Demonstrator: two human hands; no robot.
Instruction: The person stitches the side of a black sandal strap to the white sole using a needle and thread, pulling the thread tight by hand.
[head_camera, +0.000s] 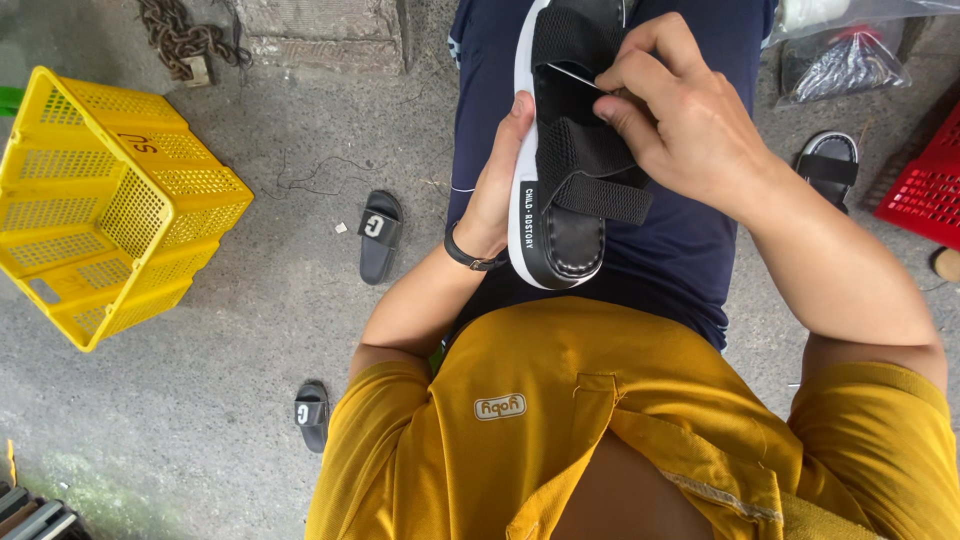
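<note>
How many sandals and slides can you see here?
4: a sandal in the hands, a slide beside the yellow basket, another nearer the camera, a sandal far right. More may be hidden.

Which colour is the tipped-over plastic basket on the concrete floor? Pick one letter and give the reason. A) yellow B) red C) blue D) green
A: the tipped-over basket lying on its side on the floor, off to the side of the left hand that holds the black sandal, is plainly yellow mesh plastic.
</note>
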